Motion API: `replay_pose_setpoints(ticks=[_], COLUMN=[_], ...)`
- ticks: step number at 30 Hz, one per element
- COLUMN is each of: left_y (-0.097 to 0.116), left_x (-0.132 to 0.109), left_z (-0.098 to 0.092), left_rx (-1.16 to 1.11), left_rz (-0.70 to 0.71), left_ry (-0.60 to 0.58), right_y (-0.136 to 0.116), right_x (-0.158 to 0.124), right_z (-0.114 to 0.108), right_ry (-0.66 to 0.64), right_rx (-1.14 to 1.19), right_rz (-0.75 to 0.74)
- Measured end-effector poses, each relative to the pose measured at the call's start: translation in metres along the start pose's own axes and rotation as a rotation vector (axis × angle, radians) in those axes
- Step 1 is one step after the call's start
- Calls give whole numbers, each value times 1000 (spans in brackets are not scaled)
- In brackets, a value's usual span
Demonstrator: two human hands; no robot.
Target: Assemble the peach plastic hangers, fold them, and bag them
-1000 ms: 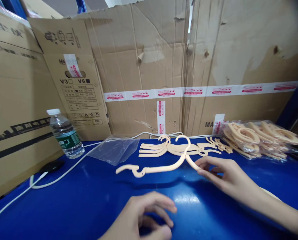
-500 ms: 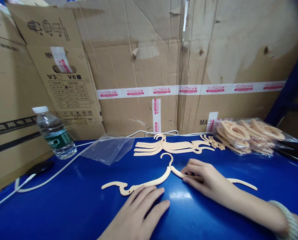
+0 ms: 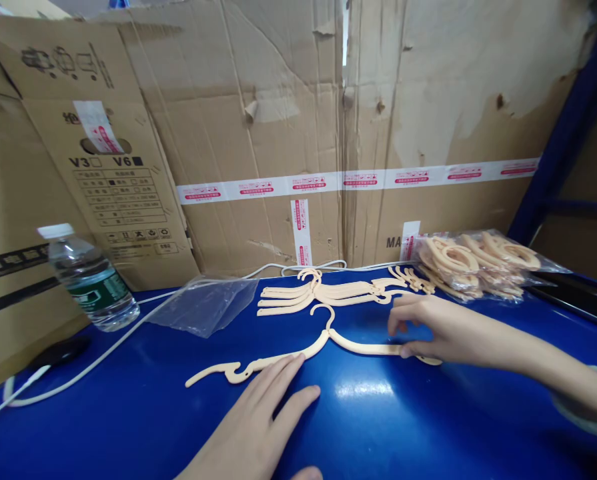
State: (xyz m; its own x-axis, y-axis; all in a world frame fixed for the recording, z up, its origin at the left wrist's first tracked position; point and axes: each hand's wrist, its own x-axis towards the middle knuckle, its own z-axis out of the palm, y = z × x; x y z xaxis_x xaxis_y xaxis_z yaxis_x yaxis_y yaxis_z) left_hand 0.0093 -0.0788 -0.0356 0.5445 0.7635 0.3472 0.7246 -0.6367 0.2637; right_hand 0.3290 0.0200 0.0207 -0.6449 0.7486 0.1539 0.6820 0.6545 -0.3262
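Note:
A cream plastic hanger [image 3: 328, 340] lies flat on the blue table [image 3: 128, 413], hook pointing away from me. My left hand [image 3: 258, 427] rests open and flat, its fingertips on the hanger's left arm. My right hand [image 3: 428, 330] is over the hanger's right arm, thumb underneath and fingers curled over it, pinching it. Behind them lies a pile of several similar hangers [image 3: 328, 293].
A water bottle [image 3: 85, 280] stands at the left beside an empty clear bag [image 3: 203, 303] and a white cable [image 3: 78, 373]. A bag of packed hangers [image 3: 478, 263] lies at the back right. Cardboard boxes [image 3: 278, 133] wall the back and left.
The single hanger came down from the air onto the table. My left hand flattened onto its left arm; my right hand slid outward along its right arm.

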Motion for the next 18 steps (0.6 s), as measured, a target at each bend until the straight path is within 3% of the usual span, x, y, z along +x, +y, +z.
replay_pose_setpoints(ticks=[4,11,18], left_y=[-2,-4,-2], left_x=[2,10,12], left_z=[-5,-25,-28], left_rx=[-18,-12,-42], left_rz=[-37,-66,-33], left_ry=[-27,-148,-32], right_y=[6,14,16], right_x=[0,8,7], right_z=[0,10,8], right_ry=[-118,-81,-57], right_rx=[-46,-19,-36], right_rz=[92,128,105])
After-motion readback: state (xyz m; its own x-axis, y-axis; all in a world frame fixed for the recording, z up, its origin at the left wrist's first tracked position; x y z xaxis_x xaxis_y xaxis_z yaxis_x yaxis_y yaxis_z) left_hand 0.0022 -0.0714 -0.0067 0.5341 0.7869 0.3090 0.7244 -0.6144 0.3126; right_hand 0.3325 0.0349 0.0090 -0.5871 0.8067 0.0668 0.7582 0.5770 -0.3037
